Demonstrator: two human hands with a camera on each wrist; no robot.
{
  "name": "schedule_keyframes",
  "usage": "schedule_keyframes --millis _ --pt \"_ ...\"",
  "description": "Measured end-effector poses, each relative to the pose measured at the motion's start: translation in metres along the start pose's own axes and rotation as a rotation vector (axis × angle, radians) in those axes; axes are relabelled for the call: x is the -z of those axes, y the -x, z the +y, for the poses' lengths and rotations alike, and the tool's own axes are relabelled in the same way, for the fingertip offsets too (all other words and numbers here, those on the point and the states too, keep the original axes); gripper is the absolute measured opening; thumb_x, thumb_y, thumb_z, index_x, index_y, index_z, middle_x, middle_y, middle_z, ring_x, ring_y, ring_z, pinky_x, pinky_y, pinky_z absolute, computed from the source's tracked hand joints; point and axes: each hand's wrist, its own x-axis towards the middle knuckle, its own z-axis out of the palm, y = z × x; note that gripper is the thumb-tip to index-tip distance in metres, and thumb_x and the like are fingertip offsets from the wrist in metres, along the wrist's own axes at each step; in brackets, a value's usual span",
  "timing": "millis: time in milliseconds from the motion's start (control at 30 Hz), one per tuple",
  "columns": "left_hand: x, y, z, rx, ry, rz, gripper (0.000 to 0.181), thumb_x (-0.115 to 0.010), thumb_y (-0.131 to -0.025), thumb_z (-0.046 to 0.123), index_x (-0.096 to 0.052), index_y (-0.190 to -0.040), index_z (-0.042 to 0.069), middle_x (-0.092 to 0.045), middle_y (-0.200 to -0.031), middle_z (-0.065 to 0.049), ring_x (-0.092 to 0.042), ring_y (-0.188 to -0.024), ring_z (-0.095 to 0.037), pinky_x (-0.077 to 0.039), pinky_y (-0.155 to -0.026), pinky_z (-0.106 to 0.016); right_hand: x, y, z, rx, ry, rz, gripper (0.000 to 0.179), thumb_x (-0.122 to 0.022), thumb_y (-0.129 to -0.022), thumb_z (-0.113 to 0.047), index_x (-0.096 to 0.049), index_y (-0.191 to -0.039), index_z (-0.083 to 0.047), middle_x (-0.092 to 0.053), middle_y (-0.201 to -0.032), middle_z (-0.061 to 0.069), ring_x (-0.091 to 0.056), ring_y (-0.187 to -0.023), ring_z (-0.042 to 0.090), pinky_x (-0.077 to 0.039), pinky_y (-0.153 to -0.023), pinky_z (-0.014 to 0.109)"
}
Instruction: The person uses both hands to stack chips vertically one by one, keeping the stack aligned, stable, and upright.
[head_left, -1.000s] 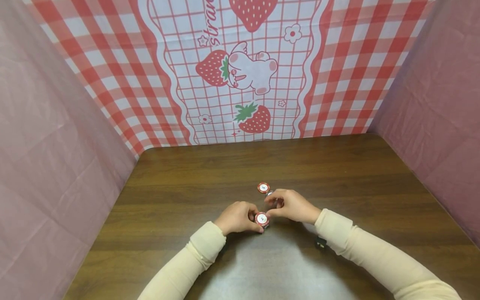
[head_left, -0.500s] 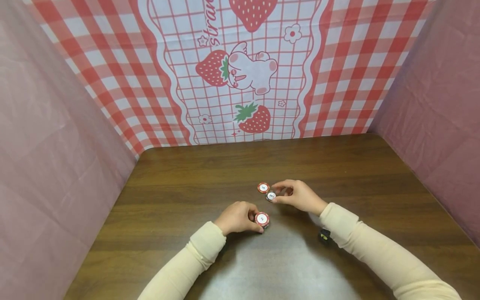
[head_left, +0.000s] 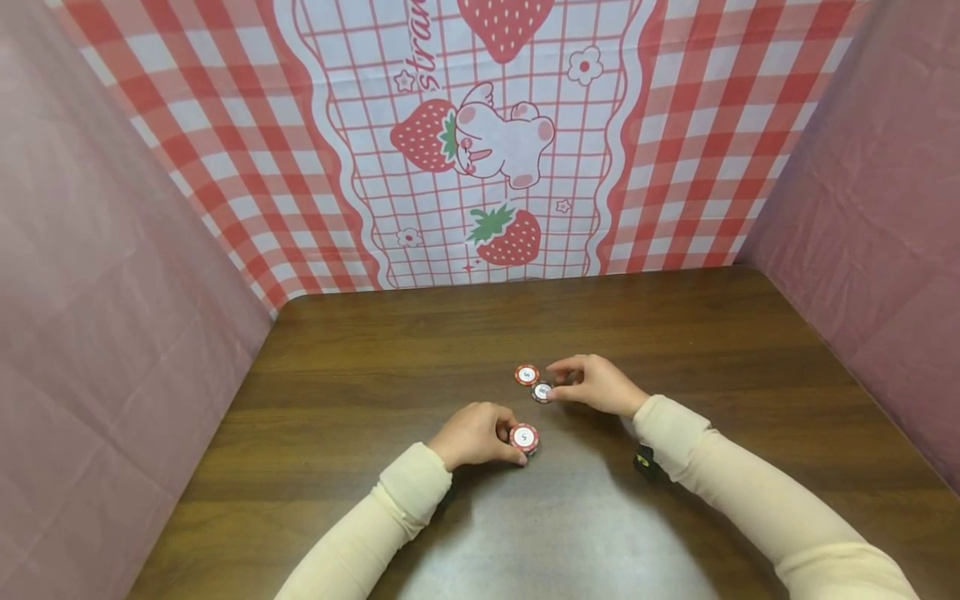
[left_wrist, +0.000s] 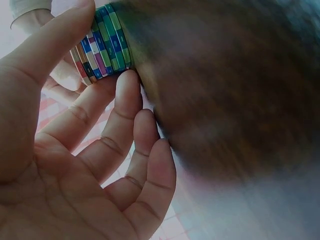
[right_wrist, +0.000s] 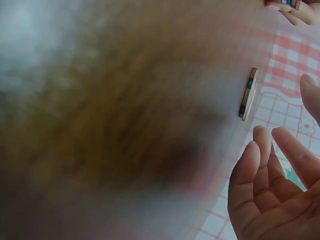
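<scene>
On the table stands a stack of poker chips point(head_left: 524, 437), topped by a red-rimmed one marked 5. My left hand point(head_left: 480, 435) holds this stack between thumb and fingers; its coloured edges, green, blue and red, show as a stack of several chips point(left_wrist: 104, 45) in the left wrist view. Farther back lie a red poker chip point(head_left: 527, 375) and a dark-rimmed poker chip point(head_left: 542, 392), side by side. Over the dark chip's right edge is the thumb of my right hand point(head_left: 596, 385). In the right wrist view a gap separates the right hand's fingers point(right_wrist: 250, 160) from a chip point(right_wrist: 248, 95).
A brown wooden table point(head_left: 360, 350) lies under both hands. Behind it hangs a red-and-white strawberry cloth point(head_left: 480, 225), and pink cloths point(head_left: 862, 208) close off both sides. A small dark device point(head_left: 645, 461) sits beneath the right wrist.
My right hand has moved from the stack back to the dark chip, away from me, and its thumb has come over the chip's edge. The left hand has stayed at the stack.
</scene>
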Motion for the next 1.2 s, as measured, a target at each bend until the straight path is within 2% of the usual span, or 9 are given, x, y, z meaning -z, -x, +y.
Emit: schedule_keyframes --millis 533,833,1200 --pt "0.001 0.0 0.0 -0.011 -0.004 -0.003 0.029 -0.089 -0.065 0.035 -0.07 -0.08 0.019 -0.055 -0.067 0.013 -0.047 -0.062 -0.001 -0.038 -0.059 -0.019 -0.006 -0.012 -0.003 0.015 0.155 -0.054 0.043 -0.082 -0.076 -0.028 -0.073 -0.11 -0.003 -0.067 -0.088 0.005 -0.056 -0.081 0.014 -0.045 -0.073 0.029" --pt "0.0 0.0 -0.001 -0.013 -0.003 -0.002 0.03 -0.089 -0.065 0.035 -0.07 -0.081 0.02 -0.056 -0.067 0.013 -0.048 -0.062 -0.001 -0.038 -0.058 -0.019 -0.008 -0.016 -0.01 0.024 0.266 -0.09 0.041 -0.085 -0.072 -0.025 -0.075 -0.108 -0.008 -0.062 -0.083 0.003 -0.052 -0.075 0.012 -0.044 -0.068 0.03" --pt "0.0 0.001 0.0 -0.006 0.005 -0.008 0.03 -0.089 -0.065 0.035 -0.07 -0.081 0.019 -0.055 -0.067 0.013 -0.047 -0.062 -0.001 -0.038 -0.058 -0.019 -0.011 -0.017 -0.014 0.004 0.344 -0.092 0.036 -0.083 -0.074 -0.025 -0.077 -0.106 -0.011 -0.06 -0.082 -0.001 -0.052 -0.074 0.012 -0.044 -0.067 0.03"
